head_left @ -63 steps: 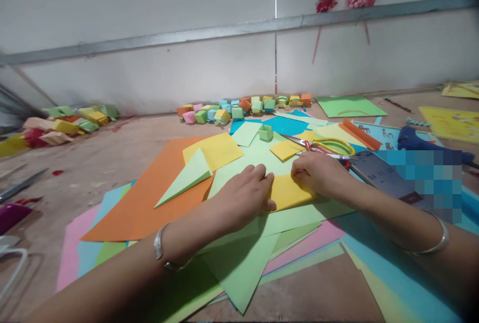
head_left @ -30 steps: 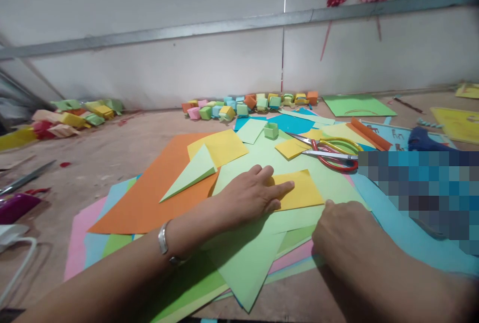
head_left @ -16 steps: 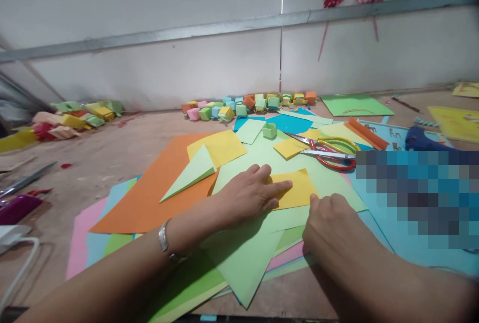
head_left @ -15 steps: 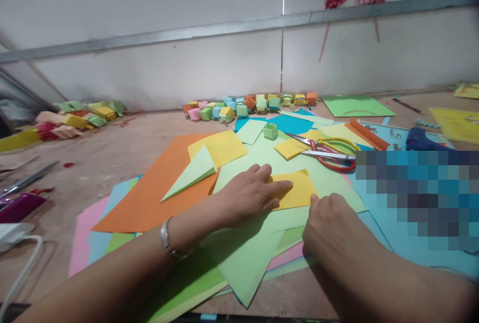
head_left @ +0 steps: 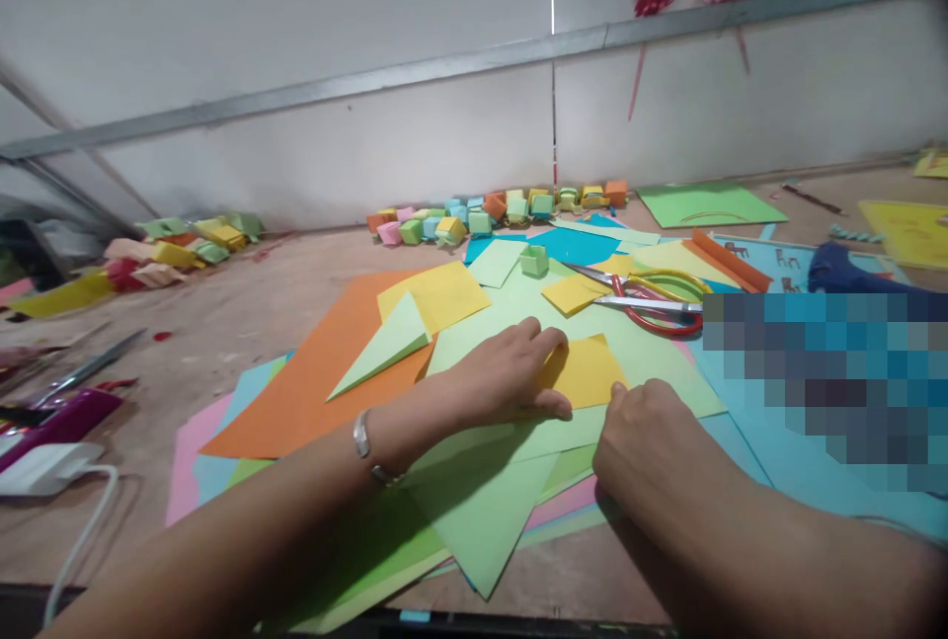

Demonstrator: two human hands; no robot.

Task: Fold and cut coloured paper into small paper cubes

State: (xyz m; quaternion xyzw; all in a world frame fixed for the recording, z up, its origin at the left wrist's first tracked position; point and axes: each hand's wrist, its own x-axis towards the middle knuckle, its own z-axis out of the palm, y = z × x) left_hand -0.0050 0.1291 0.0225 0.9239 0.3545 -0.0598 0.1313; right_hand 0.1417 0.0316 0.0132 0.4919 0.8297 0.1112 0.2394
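A yellow piece of paper (head_left: pixel 592 372) lies on pale green sheets (head_left: pixel 652 362) in front of me. My left hand (head_left: pixel 514 372) rests over its left part, fingers bent and the thumb held apart from them. At the paper's lower right corner, my right hand (head_left: pixel 652 441) has its thumb tip on the edge and its fingers curled under, mostly hidden. Just beyond are scissors (head_left: pixel 652 305) with red and yellow handles, a small folded yellow paper (head_left: pixel 574 293) and a little green paper box (head_left: pixel 534 261). A folded pale green triangle (head_left: pixel 385 348) lies left of my left hand.
Small coloured paper boxes (head_left: pixel 481 222) line the wall, with another pile (head_left: pixel 193 244) at left. An orange sheet (head_left: pixel 318 372) spreads beneath the triangle. A white plug with cable (head_left: pixel 55 469) sits at left; a dark blue tool (head_left: pixel 851 274) lies at right, beside a pixelated area.
My left hand's index finger, stretched across the yellow paper before, is now bent back, and its thumb shows farther out. My right hand stays at the corner. The view has shifted slightly.
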